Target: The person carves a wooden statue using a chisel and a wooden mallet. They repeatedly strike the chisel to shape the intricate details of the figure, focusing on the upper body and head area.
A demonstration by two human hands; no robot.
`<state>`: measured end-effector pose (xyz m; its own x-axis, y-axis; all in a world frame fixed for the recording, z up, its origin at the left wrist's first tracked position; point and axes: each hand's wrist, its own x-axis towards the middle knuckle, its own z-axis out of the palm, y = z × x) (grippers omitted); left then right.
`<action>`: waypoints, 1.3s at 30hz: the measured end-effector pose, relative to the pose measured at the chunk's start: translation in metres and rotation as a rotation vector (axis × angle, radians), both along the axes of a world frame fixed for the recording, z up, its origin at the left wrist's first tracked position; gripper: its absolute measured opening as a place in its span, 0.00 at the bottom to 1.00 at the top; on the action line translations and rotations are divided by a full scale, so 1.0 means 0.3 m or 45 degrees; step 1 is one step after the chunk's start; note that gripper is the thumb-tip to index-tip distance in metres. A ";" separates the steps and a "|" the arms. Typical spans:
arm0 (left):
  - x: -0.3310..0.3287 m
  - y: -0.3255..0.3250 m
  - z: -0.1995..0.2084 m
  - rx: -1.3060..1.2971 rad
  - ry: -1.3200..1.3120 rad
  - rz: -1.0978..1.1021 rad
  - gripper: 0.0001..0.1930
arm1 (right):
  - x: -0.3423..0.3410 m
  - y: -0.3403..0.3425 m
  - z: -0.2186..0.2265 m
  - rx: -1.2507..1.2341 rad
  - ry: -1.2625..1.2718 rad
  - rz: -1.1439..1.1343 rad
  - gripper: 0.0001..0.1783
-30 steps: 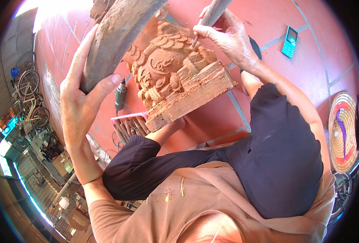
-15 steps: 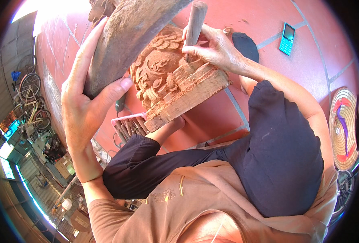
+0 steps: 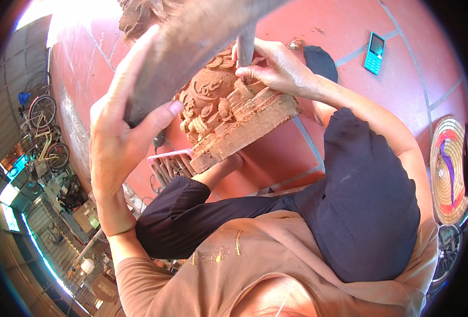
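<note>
Red floor tiles point(image 3: 403, 100) with grey joints spread around you, and at far left a cluttered workshop recedes, with bicycles point(image 3: 43, 111) and a brown box point(image 3: 86, 216) whose contents are too small to make out. Writing first: the turquoise keypad phone point(image 3: 374, 53), lying on the tiles at upper right, has rows of pale keys, their markings too tiny to read. Your brown shirt point(image 3: 281, 248) bears a small gold-toned motif and stitched strips on the chest; whether the motif includes lettering, you could not tell from this view.

Among containers, a pink-rimmed tray point(image 3: 165, 155) sits just left of the carving, near your bare foot. It holds a row of slim wooden-handled tools point(image 3: 175, 168), packed side by side; part of it is hidden.

Your left hand point(image 3: 112, 137) is wrapped around the thick end of a dark, curved wooden club point(image 3: 192, 47), which is blurred and slants up to the right. Your right hand point(image 3: 281, 71) pinches a wooden-handled chisel point(image 3: 246, 47), held nearly upright with its lower end at the carving; the fingers hide the exact contact. The club overlaps the top of the handle, and you cannot tell whether they touch. The reddish-brown wood carving point(image 3: 207, 98), full of scrolls and overlapping scales above a plain block edge, is tilted in front of your folded legs. A round woven hat point(image 3: 458, 177) with red patches and a purple strip is at far right.
</note>
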<state>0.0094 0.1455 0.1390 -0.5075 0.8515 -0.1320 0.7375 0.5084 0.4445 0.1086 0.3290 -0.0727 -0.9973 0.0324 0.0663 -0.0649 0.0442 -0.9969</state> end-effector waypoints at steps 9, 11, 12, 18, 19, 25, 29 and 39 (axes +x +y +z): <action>-0.036 -0.014 0.031 0.058 -0.082 0.094 0.38 | 0.008 -0.012 -0.050 -0.333 0.025 -0.131 0.12; -0.034 -0.014 0.025 0.145 -0.125 0.173 0.40 | 0.016 -0.013 -0.042 -0.408 0.004 -0.112 0.10; -0.035 -0.012 0.025 0.146 -0.119 0.160 0.40 | 0.016 -0.013 -0.037 -0.423 0.001 -0.113 0.10; -0.038 -0.027 0.004 0.140 -0.167 0.150 0.40 | 0.011 0.012 -0.014 -0.535 -0.063 -0.172 0.10; -0.036 -0.029 0.003 0.145 -0.175 0.164 0.40 | 0.009 0.018 -0.006 -0.580 -0.081 -0.200 0.10; -0.043 -0.025 0.000 0.169 -0.151 0.147 0.40 | 0.013 0.011 -0.032 -0.387 -0.151 -0.035 0.12; -0.031 -0.030 0.002 0.176 -0.097 0.175 0.40 | 0.002 0.003 -0.039 -0.333 -0.078 -0.030 0.11; -0.019 -0.017 -0.018 -0.127 0.037 0.018 0.37 | 0.005 -0.017 -0.048 -0.213 -0.037 -0.127 0.14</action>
<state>0.0038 0.1404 0.1335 -0.5240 0.8278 -0.2004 0.7421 0.5592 0.3696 0.1100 0.3239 -0.0873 -0.9899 0.1397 0.0229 -0.0395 -0.1173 -0.9923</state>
